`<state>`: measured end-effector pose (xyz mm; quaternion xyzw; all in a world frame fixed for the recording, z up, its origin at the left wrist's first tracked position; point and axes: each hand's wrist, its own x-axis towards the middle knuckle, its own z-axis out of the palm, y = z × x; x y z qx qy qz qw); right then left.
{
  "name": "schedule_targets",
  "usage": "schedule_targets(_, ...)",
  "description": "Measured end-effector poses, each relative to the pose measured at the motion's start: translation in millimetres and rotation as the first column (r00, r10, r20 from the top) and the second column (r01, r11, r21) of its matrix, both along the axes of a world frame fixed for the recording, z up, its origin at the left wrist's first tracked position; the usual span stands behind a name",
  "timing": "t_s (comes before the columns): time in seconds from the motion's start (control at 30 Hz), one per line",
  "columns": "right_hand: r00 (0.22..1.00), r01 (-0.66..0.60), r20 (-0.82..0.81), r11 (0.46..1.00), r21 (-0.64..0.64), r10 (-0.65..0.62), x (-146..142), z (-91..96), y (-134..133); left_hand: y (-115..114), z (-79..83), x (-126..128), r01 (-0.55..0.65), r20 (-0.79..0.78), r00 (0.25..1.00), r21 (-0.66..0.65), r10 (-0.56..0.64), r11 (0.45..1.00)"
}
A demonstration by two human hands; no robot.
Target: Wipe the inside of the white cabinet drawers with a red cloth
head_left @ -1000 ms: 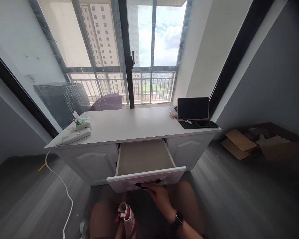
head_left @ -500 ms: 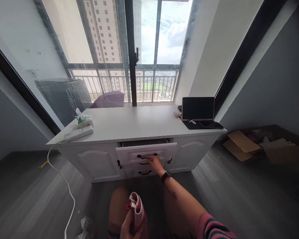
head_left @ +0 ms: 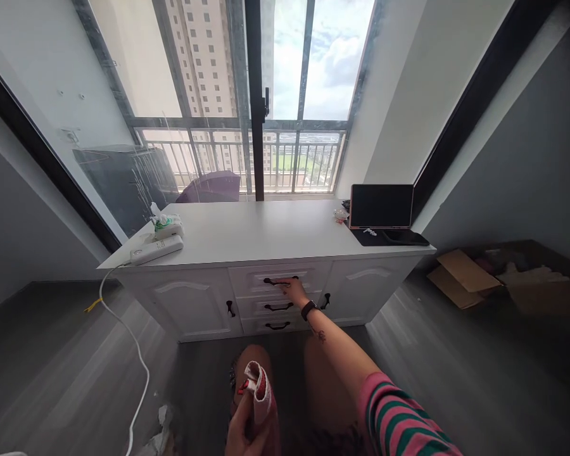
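Note:
My right hand (head_left: 294, 291) reaches forward with its fingers closed at the black handle (head_left: 276, 282) of the top drawer (head_left: 247, 282). That drawer sits flush in the white cabinet (head_left: 175, 307). Low in front of me, my left hand (head_left: 247, 425) grips a red cloth pouch (head_left: 263, 396) with a white rim, held upright with its mouth upward. What is inside the pouch I cannot make out. Two more drawers with black handles lie below the top one.
On the cabinet top stand a tablet (head_left: 381, 206), a tissue pack (head_left: 167, 225) and a white power strip (head_left: 156, 249). Its cable (head_left: 140, 354) runs down to the floor at left. An open cardboard box (head_left: 465, 278) lies on the right.
The top drawer, pulled partly out before, is now pushed in. My right hand has moved forward with it on the handle. My left hand still holds the pouch.

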<state>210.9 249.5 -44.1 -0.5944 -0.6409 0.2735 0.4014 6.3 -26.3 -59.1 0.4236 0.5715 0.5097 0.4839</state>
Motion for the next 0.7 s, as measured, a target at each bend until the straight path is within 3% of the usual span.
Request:
schedule_targets(0.2, 0.993, 0.027, 0.117, 1.000, 0.011, -0.028, -4.2, 15.1, -10.8, -14.6, 26.8, 2.4, 0.036, 0.039, 0.999, 0.005, -0.036, 0.999)
schedule_targets(0.33, 0.987, 0.008, 0.160, 0.999, 0.037, -0.014, -4.5, 10.6, -38.5, -33.6, 27.1, 1.2, -0.059, 0.069, 0.996, -0.004, 0.059, 0.998)
schedule_targets(0.43, 0.983, -0.040, 0.177, 0.999, -0.012, 0.042, 1.0, -12.9, -80.5, -46.7, 20.9, 1.9, -0.142, 0.071, 0.987, -0.012, 0.142, 0.990)
schedule_targets(0.57, 0.977, -0.084, 0.187, 0.993, -0.086, 0.099, 16.6, -56.7, -142.2, -57.4, 19.5, 9.7, -0.154, 0.102, 0.982, -0.044, 0.158, 0.987)
schedule_targets(0.7, 0.991, 0.060, 0.124, 0.998, -0.018, -0.057, 28.8, -83.5, -172.8, -60.9, 21.8, 28.6, -0.130, 0.164, 0.975, -0.118, 0.149, 0.984)
